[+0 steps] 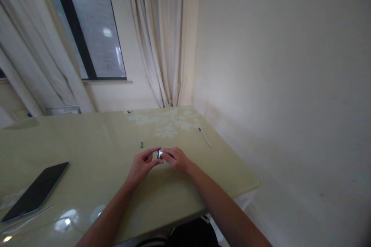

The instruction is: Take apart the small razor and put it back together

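Note:
Above the table, my left hand (142,166) pinches a small dark and silvery object (159,154) between thumb and fingertips. Close against its right side, my right hand (176,159) has thumb and fingers closed on the shiny part of the same object. The piece is too small to name. A tiny dark green rectangular piece (142,144) lies on the table just beyond my left hand.
The pale green table (95,142) meets a wall at the right. A black tablet (37,190) lies at the left, with a white cable (27,219) near it. A thin white stick with a dark tip (205,137) lies at the right; a small dark bit (128,112) is at the far edge.

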Demonstrator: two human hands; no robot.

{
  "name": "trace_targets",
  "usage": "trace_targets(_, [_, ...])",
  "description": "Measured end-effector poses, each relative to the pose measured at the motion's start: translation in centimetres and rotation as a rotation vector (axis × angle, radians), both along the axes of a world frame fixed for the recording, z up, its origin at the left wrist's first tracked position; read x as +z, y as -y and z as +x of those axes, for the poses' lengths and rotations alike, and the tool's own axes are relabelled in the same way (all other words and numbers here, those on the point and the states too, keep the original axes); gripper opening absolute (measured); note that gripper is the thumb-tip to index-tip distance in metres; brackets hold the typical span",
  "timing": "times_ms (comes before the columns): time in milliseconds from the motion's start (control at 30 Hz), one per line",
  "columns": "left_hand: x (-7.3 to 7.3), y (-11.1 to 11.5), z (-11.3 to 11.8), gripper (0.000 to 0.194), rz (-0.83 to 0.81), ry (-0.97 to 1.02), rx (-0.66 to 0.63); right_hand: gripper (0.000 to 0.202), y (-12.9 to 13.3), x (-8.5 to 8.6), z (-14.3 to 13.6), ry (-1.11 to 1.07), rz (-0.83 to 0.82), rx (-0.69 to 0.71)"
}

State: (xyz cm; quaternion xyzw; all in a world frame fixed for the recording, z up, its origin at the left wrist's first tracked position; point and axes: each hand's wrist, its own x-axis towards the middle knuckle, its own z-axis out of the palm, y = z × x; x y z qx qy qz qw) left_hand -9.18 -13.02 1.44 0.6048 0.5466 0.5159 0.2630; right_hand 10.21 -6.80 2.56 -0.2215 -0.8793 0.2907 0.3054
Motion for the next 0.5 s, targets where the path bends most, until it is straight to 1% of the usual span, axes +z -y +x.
trace_targets(233, [0.18, -0.12, 0.03, 0.077, -0.022, -0.008, -0.003, 0.029, 0.19, 0.19, 0.09, 0.104, 0.11, -0.06])
trace_targets(367, [0.38, -0.22, -0.18, 0.075, -0.043, -0.001, -0.006, 0.029, 0.41, 0.38, -0.06, 0.11, 0.151, -0.09])
trace_targets(500, [0.3, -0.19, -0.06, 0.075, -0.022, 0.007, 0.017, 0.027, 0.47, 0.38, -0.16, 0.118, 0.164, -0.095])
